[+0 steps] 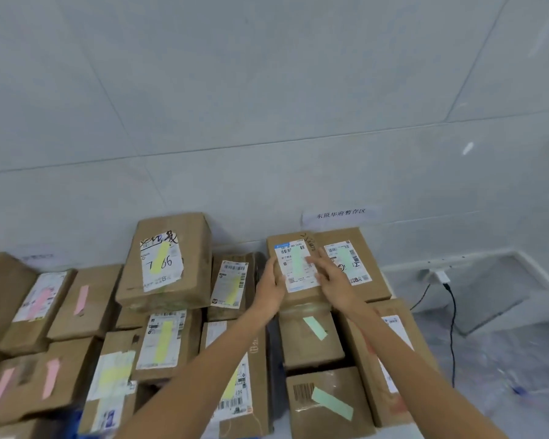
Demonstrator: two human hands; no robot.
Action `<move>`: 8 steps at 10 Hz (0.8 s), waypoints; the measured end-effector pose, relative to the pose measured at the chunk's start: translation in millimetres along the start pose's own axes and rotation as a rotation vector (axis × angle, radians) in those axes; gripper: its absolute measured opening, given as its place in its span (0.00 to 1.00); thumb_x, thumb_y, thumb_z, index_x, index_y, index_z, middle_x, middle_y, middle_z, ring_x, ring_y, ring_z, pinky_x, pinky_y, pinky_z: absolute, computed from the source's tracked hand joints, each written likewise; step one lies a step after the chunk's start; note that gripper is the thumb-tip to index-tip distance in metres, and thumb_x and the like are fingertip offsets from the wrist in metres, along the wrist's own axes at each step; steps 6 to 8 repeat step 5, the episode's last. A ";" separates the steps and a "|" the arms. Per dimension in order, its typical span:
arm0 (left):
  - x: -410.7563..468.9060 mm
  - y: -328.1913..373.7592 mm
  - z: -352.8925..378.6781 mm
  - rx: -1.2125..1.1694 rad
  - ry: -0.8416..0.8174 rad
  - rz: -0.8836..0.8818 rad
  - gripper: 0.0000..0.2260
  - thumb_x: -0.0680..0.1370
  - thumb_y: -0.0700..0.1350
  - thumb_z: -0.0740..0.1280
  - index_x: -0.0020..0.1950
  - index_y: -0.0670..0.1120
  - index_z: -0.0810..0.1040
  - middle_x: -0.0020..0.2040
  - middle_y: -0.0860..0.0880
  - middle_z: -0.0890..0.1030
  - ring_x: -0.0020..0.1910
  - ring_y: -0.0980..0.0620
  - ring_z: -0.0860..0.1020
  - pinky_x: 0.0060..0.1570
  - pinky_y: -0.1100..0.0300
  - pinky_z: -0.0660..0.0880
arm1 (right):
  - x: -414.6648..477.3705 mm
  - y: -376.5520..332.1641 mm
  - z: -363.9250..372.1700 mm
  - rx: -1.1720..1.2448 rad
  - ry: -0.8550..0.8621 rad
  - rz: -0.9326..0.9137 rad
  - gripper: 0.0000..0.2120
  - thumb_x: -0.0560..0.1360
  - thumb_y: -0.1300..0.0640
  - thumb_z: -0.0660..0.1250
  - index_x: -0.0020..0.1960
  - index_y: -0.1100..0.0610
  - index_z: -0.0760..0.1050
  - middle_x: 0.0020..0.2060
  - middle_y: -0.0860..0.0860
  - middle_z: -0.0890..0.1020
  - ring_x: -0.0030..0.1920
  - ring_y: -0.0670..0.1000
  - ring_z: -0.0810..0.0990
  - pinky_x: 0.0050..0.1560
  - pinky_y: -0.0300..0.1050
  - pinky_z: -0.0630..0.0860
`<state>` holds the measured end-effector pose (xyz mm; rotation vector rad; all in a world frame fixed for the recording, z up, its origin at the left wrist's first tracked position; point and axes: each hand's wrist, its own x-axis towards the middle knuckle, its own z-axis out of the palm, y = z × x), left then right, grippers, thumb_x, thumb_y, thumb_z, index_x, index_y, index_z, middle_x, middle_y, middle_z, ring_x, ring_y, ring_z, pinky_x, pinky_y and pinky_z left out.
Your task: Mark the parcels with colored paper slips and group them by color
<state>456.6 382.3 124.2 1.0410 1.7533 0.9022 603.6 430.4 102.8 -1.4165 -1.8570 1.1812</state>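
Observation:
Cardboard parcels lie in three colour groups against the wall. Pink slips mark the left group (pixel 49 296), yellow slips the middle group (pixel 159 263), green slips the right group (pixel 332 402). At the back of the green group sits a parcel (pixel 295 267) with a white label and a green slip (pixel 297 259). My left hand (pixel 271 283) grips its left edge. My right hand (pixel 330 277) lies over its right side with the fingers on the label. Beside it stands another green-marked parcel (pixel 355 258).
A tiled wall rises right behind the parcels, with a paper sign (pixel 341 214) on it. To the right are a wall socket with a plug and a black cable (pixel 450 312) hanging to the floor. The floor right of the green group is plastic-covered.

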 end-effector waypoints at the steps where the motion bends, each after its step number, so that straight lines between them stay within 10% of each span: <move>1: 22.9 1.7 0.5 0.110 -0.051 0.029 0.22 0.82 0.38 0.55 0.76 0.49 0.57 0.70 0.46 0.70 0.67 0.48 0.71 0.57 0.62 0.70 | 17.2 7.7 9.4 0.009 0.059 -0.026 0.23 0.78 0.73 0.55 0.71 0.61 0.66 0.76 0.56 0.56 0.77 0.53 0.52 0.75 0.43 0.52; 3: 63.7 -1.4 0.9 0.335 -0.099 -0.001 0.26 0.83 0.44 0.55 0.78 0.54 0.49 0.71 0.46 0.68 0.67 0.46 0.70 0.64 0.49 0.71 | 36.4 -6.4 -0.6 -0.130 0.001 -0.007 0.20 0.81 0.70 0.51 0.72 0.62 0.61 0.68 0.49 0.66 0.66 0.40 0.68 0.59 0.20 0.59; 5: 69.3 3.3 -23.8 0.562 -0.137 0.077 0.32 0.82 0.49 0.58 0.78 0.49 0.41 0.77 0.38 0.51 0.77 0.38 0.48 0.74 0.41 0.51 | 54.5 -12.2 -16.8 -0.333 -0.075 -0.062 0.17 0.78 0.67 0.59 0.65 0.56 0.71 0.70 0.59 0.67 0.73 0.60 0.60 0.71 0.57 0.61; 8: 69.3 3.3 -23.8 0.562 -0.137 0.077 0.32 0.82 0.49 0.58 0.78 0.49 0.41 0.77 0.38 0.51 0.77 0.38 0.48 0.74 0.41 0.51 | 54.5 -12.2 -16.8 -0.333 -0.075 -0.062 0.17 0.78 0.67 0.59 0.65 0.56 0.71 0.70 0.59 0.67 0.73 0.60 0.60 0.71 0.57 0.61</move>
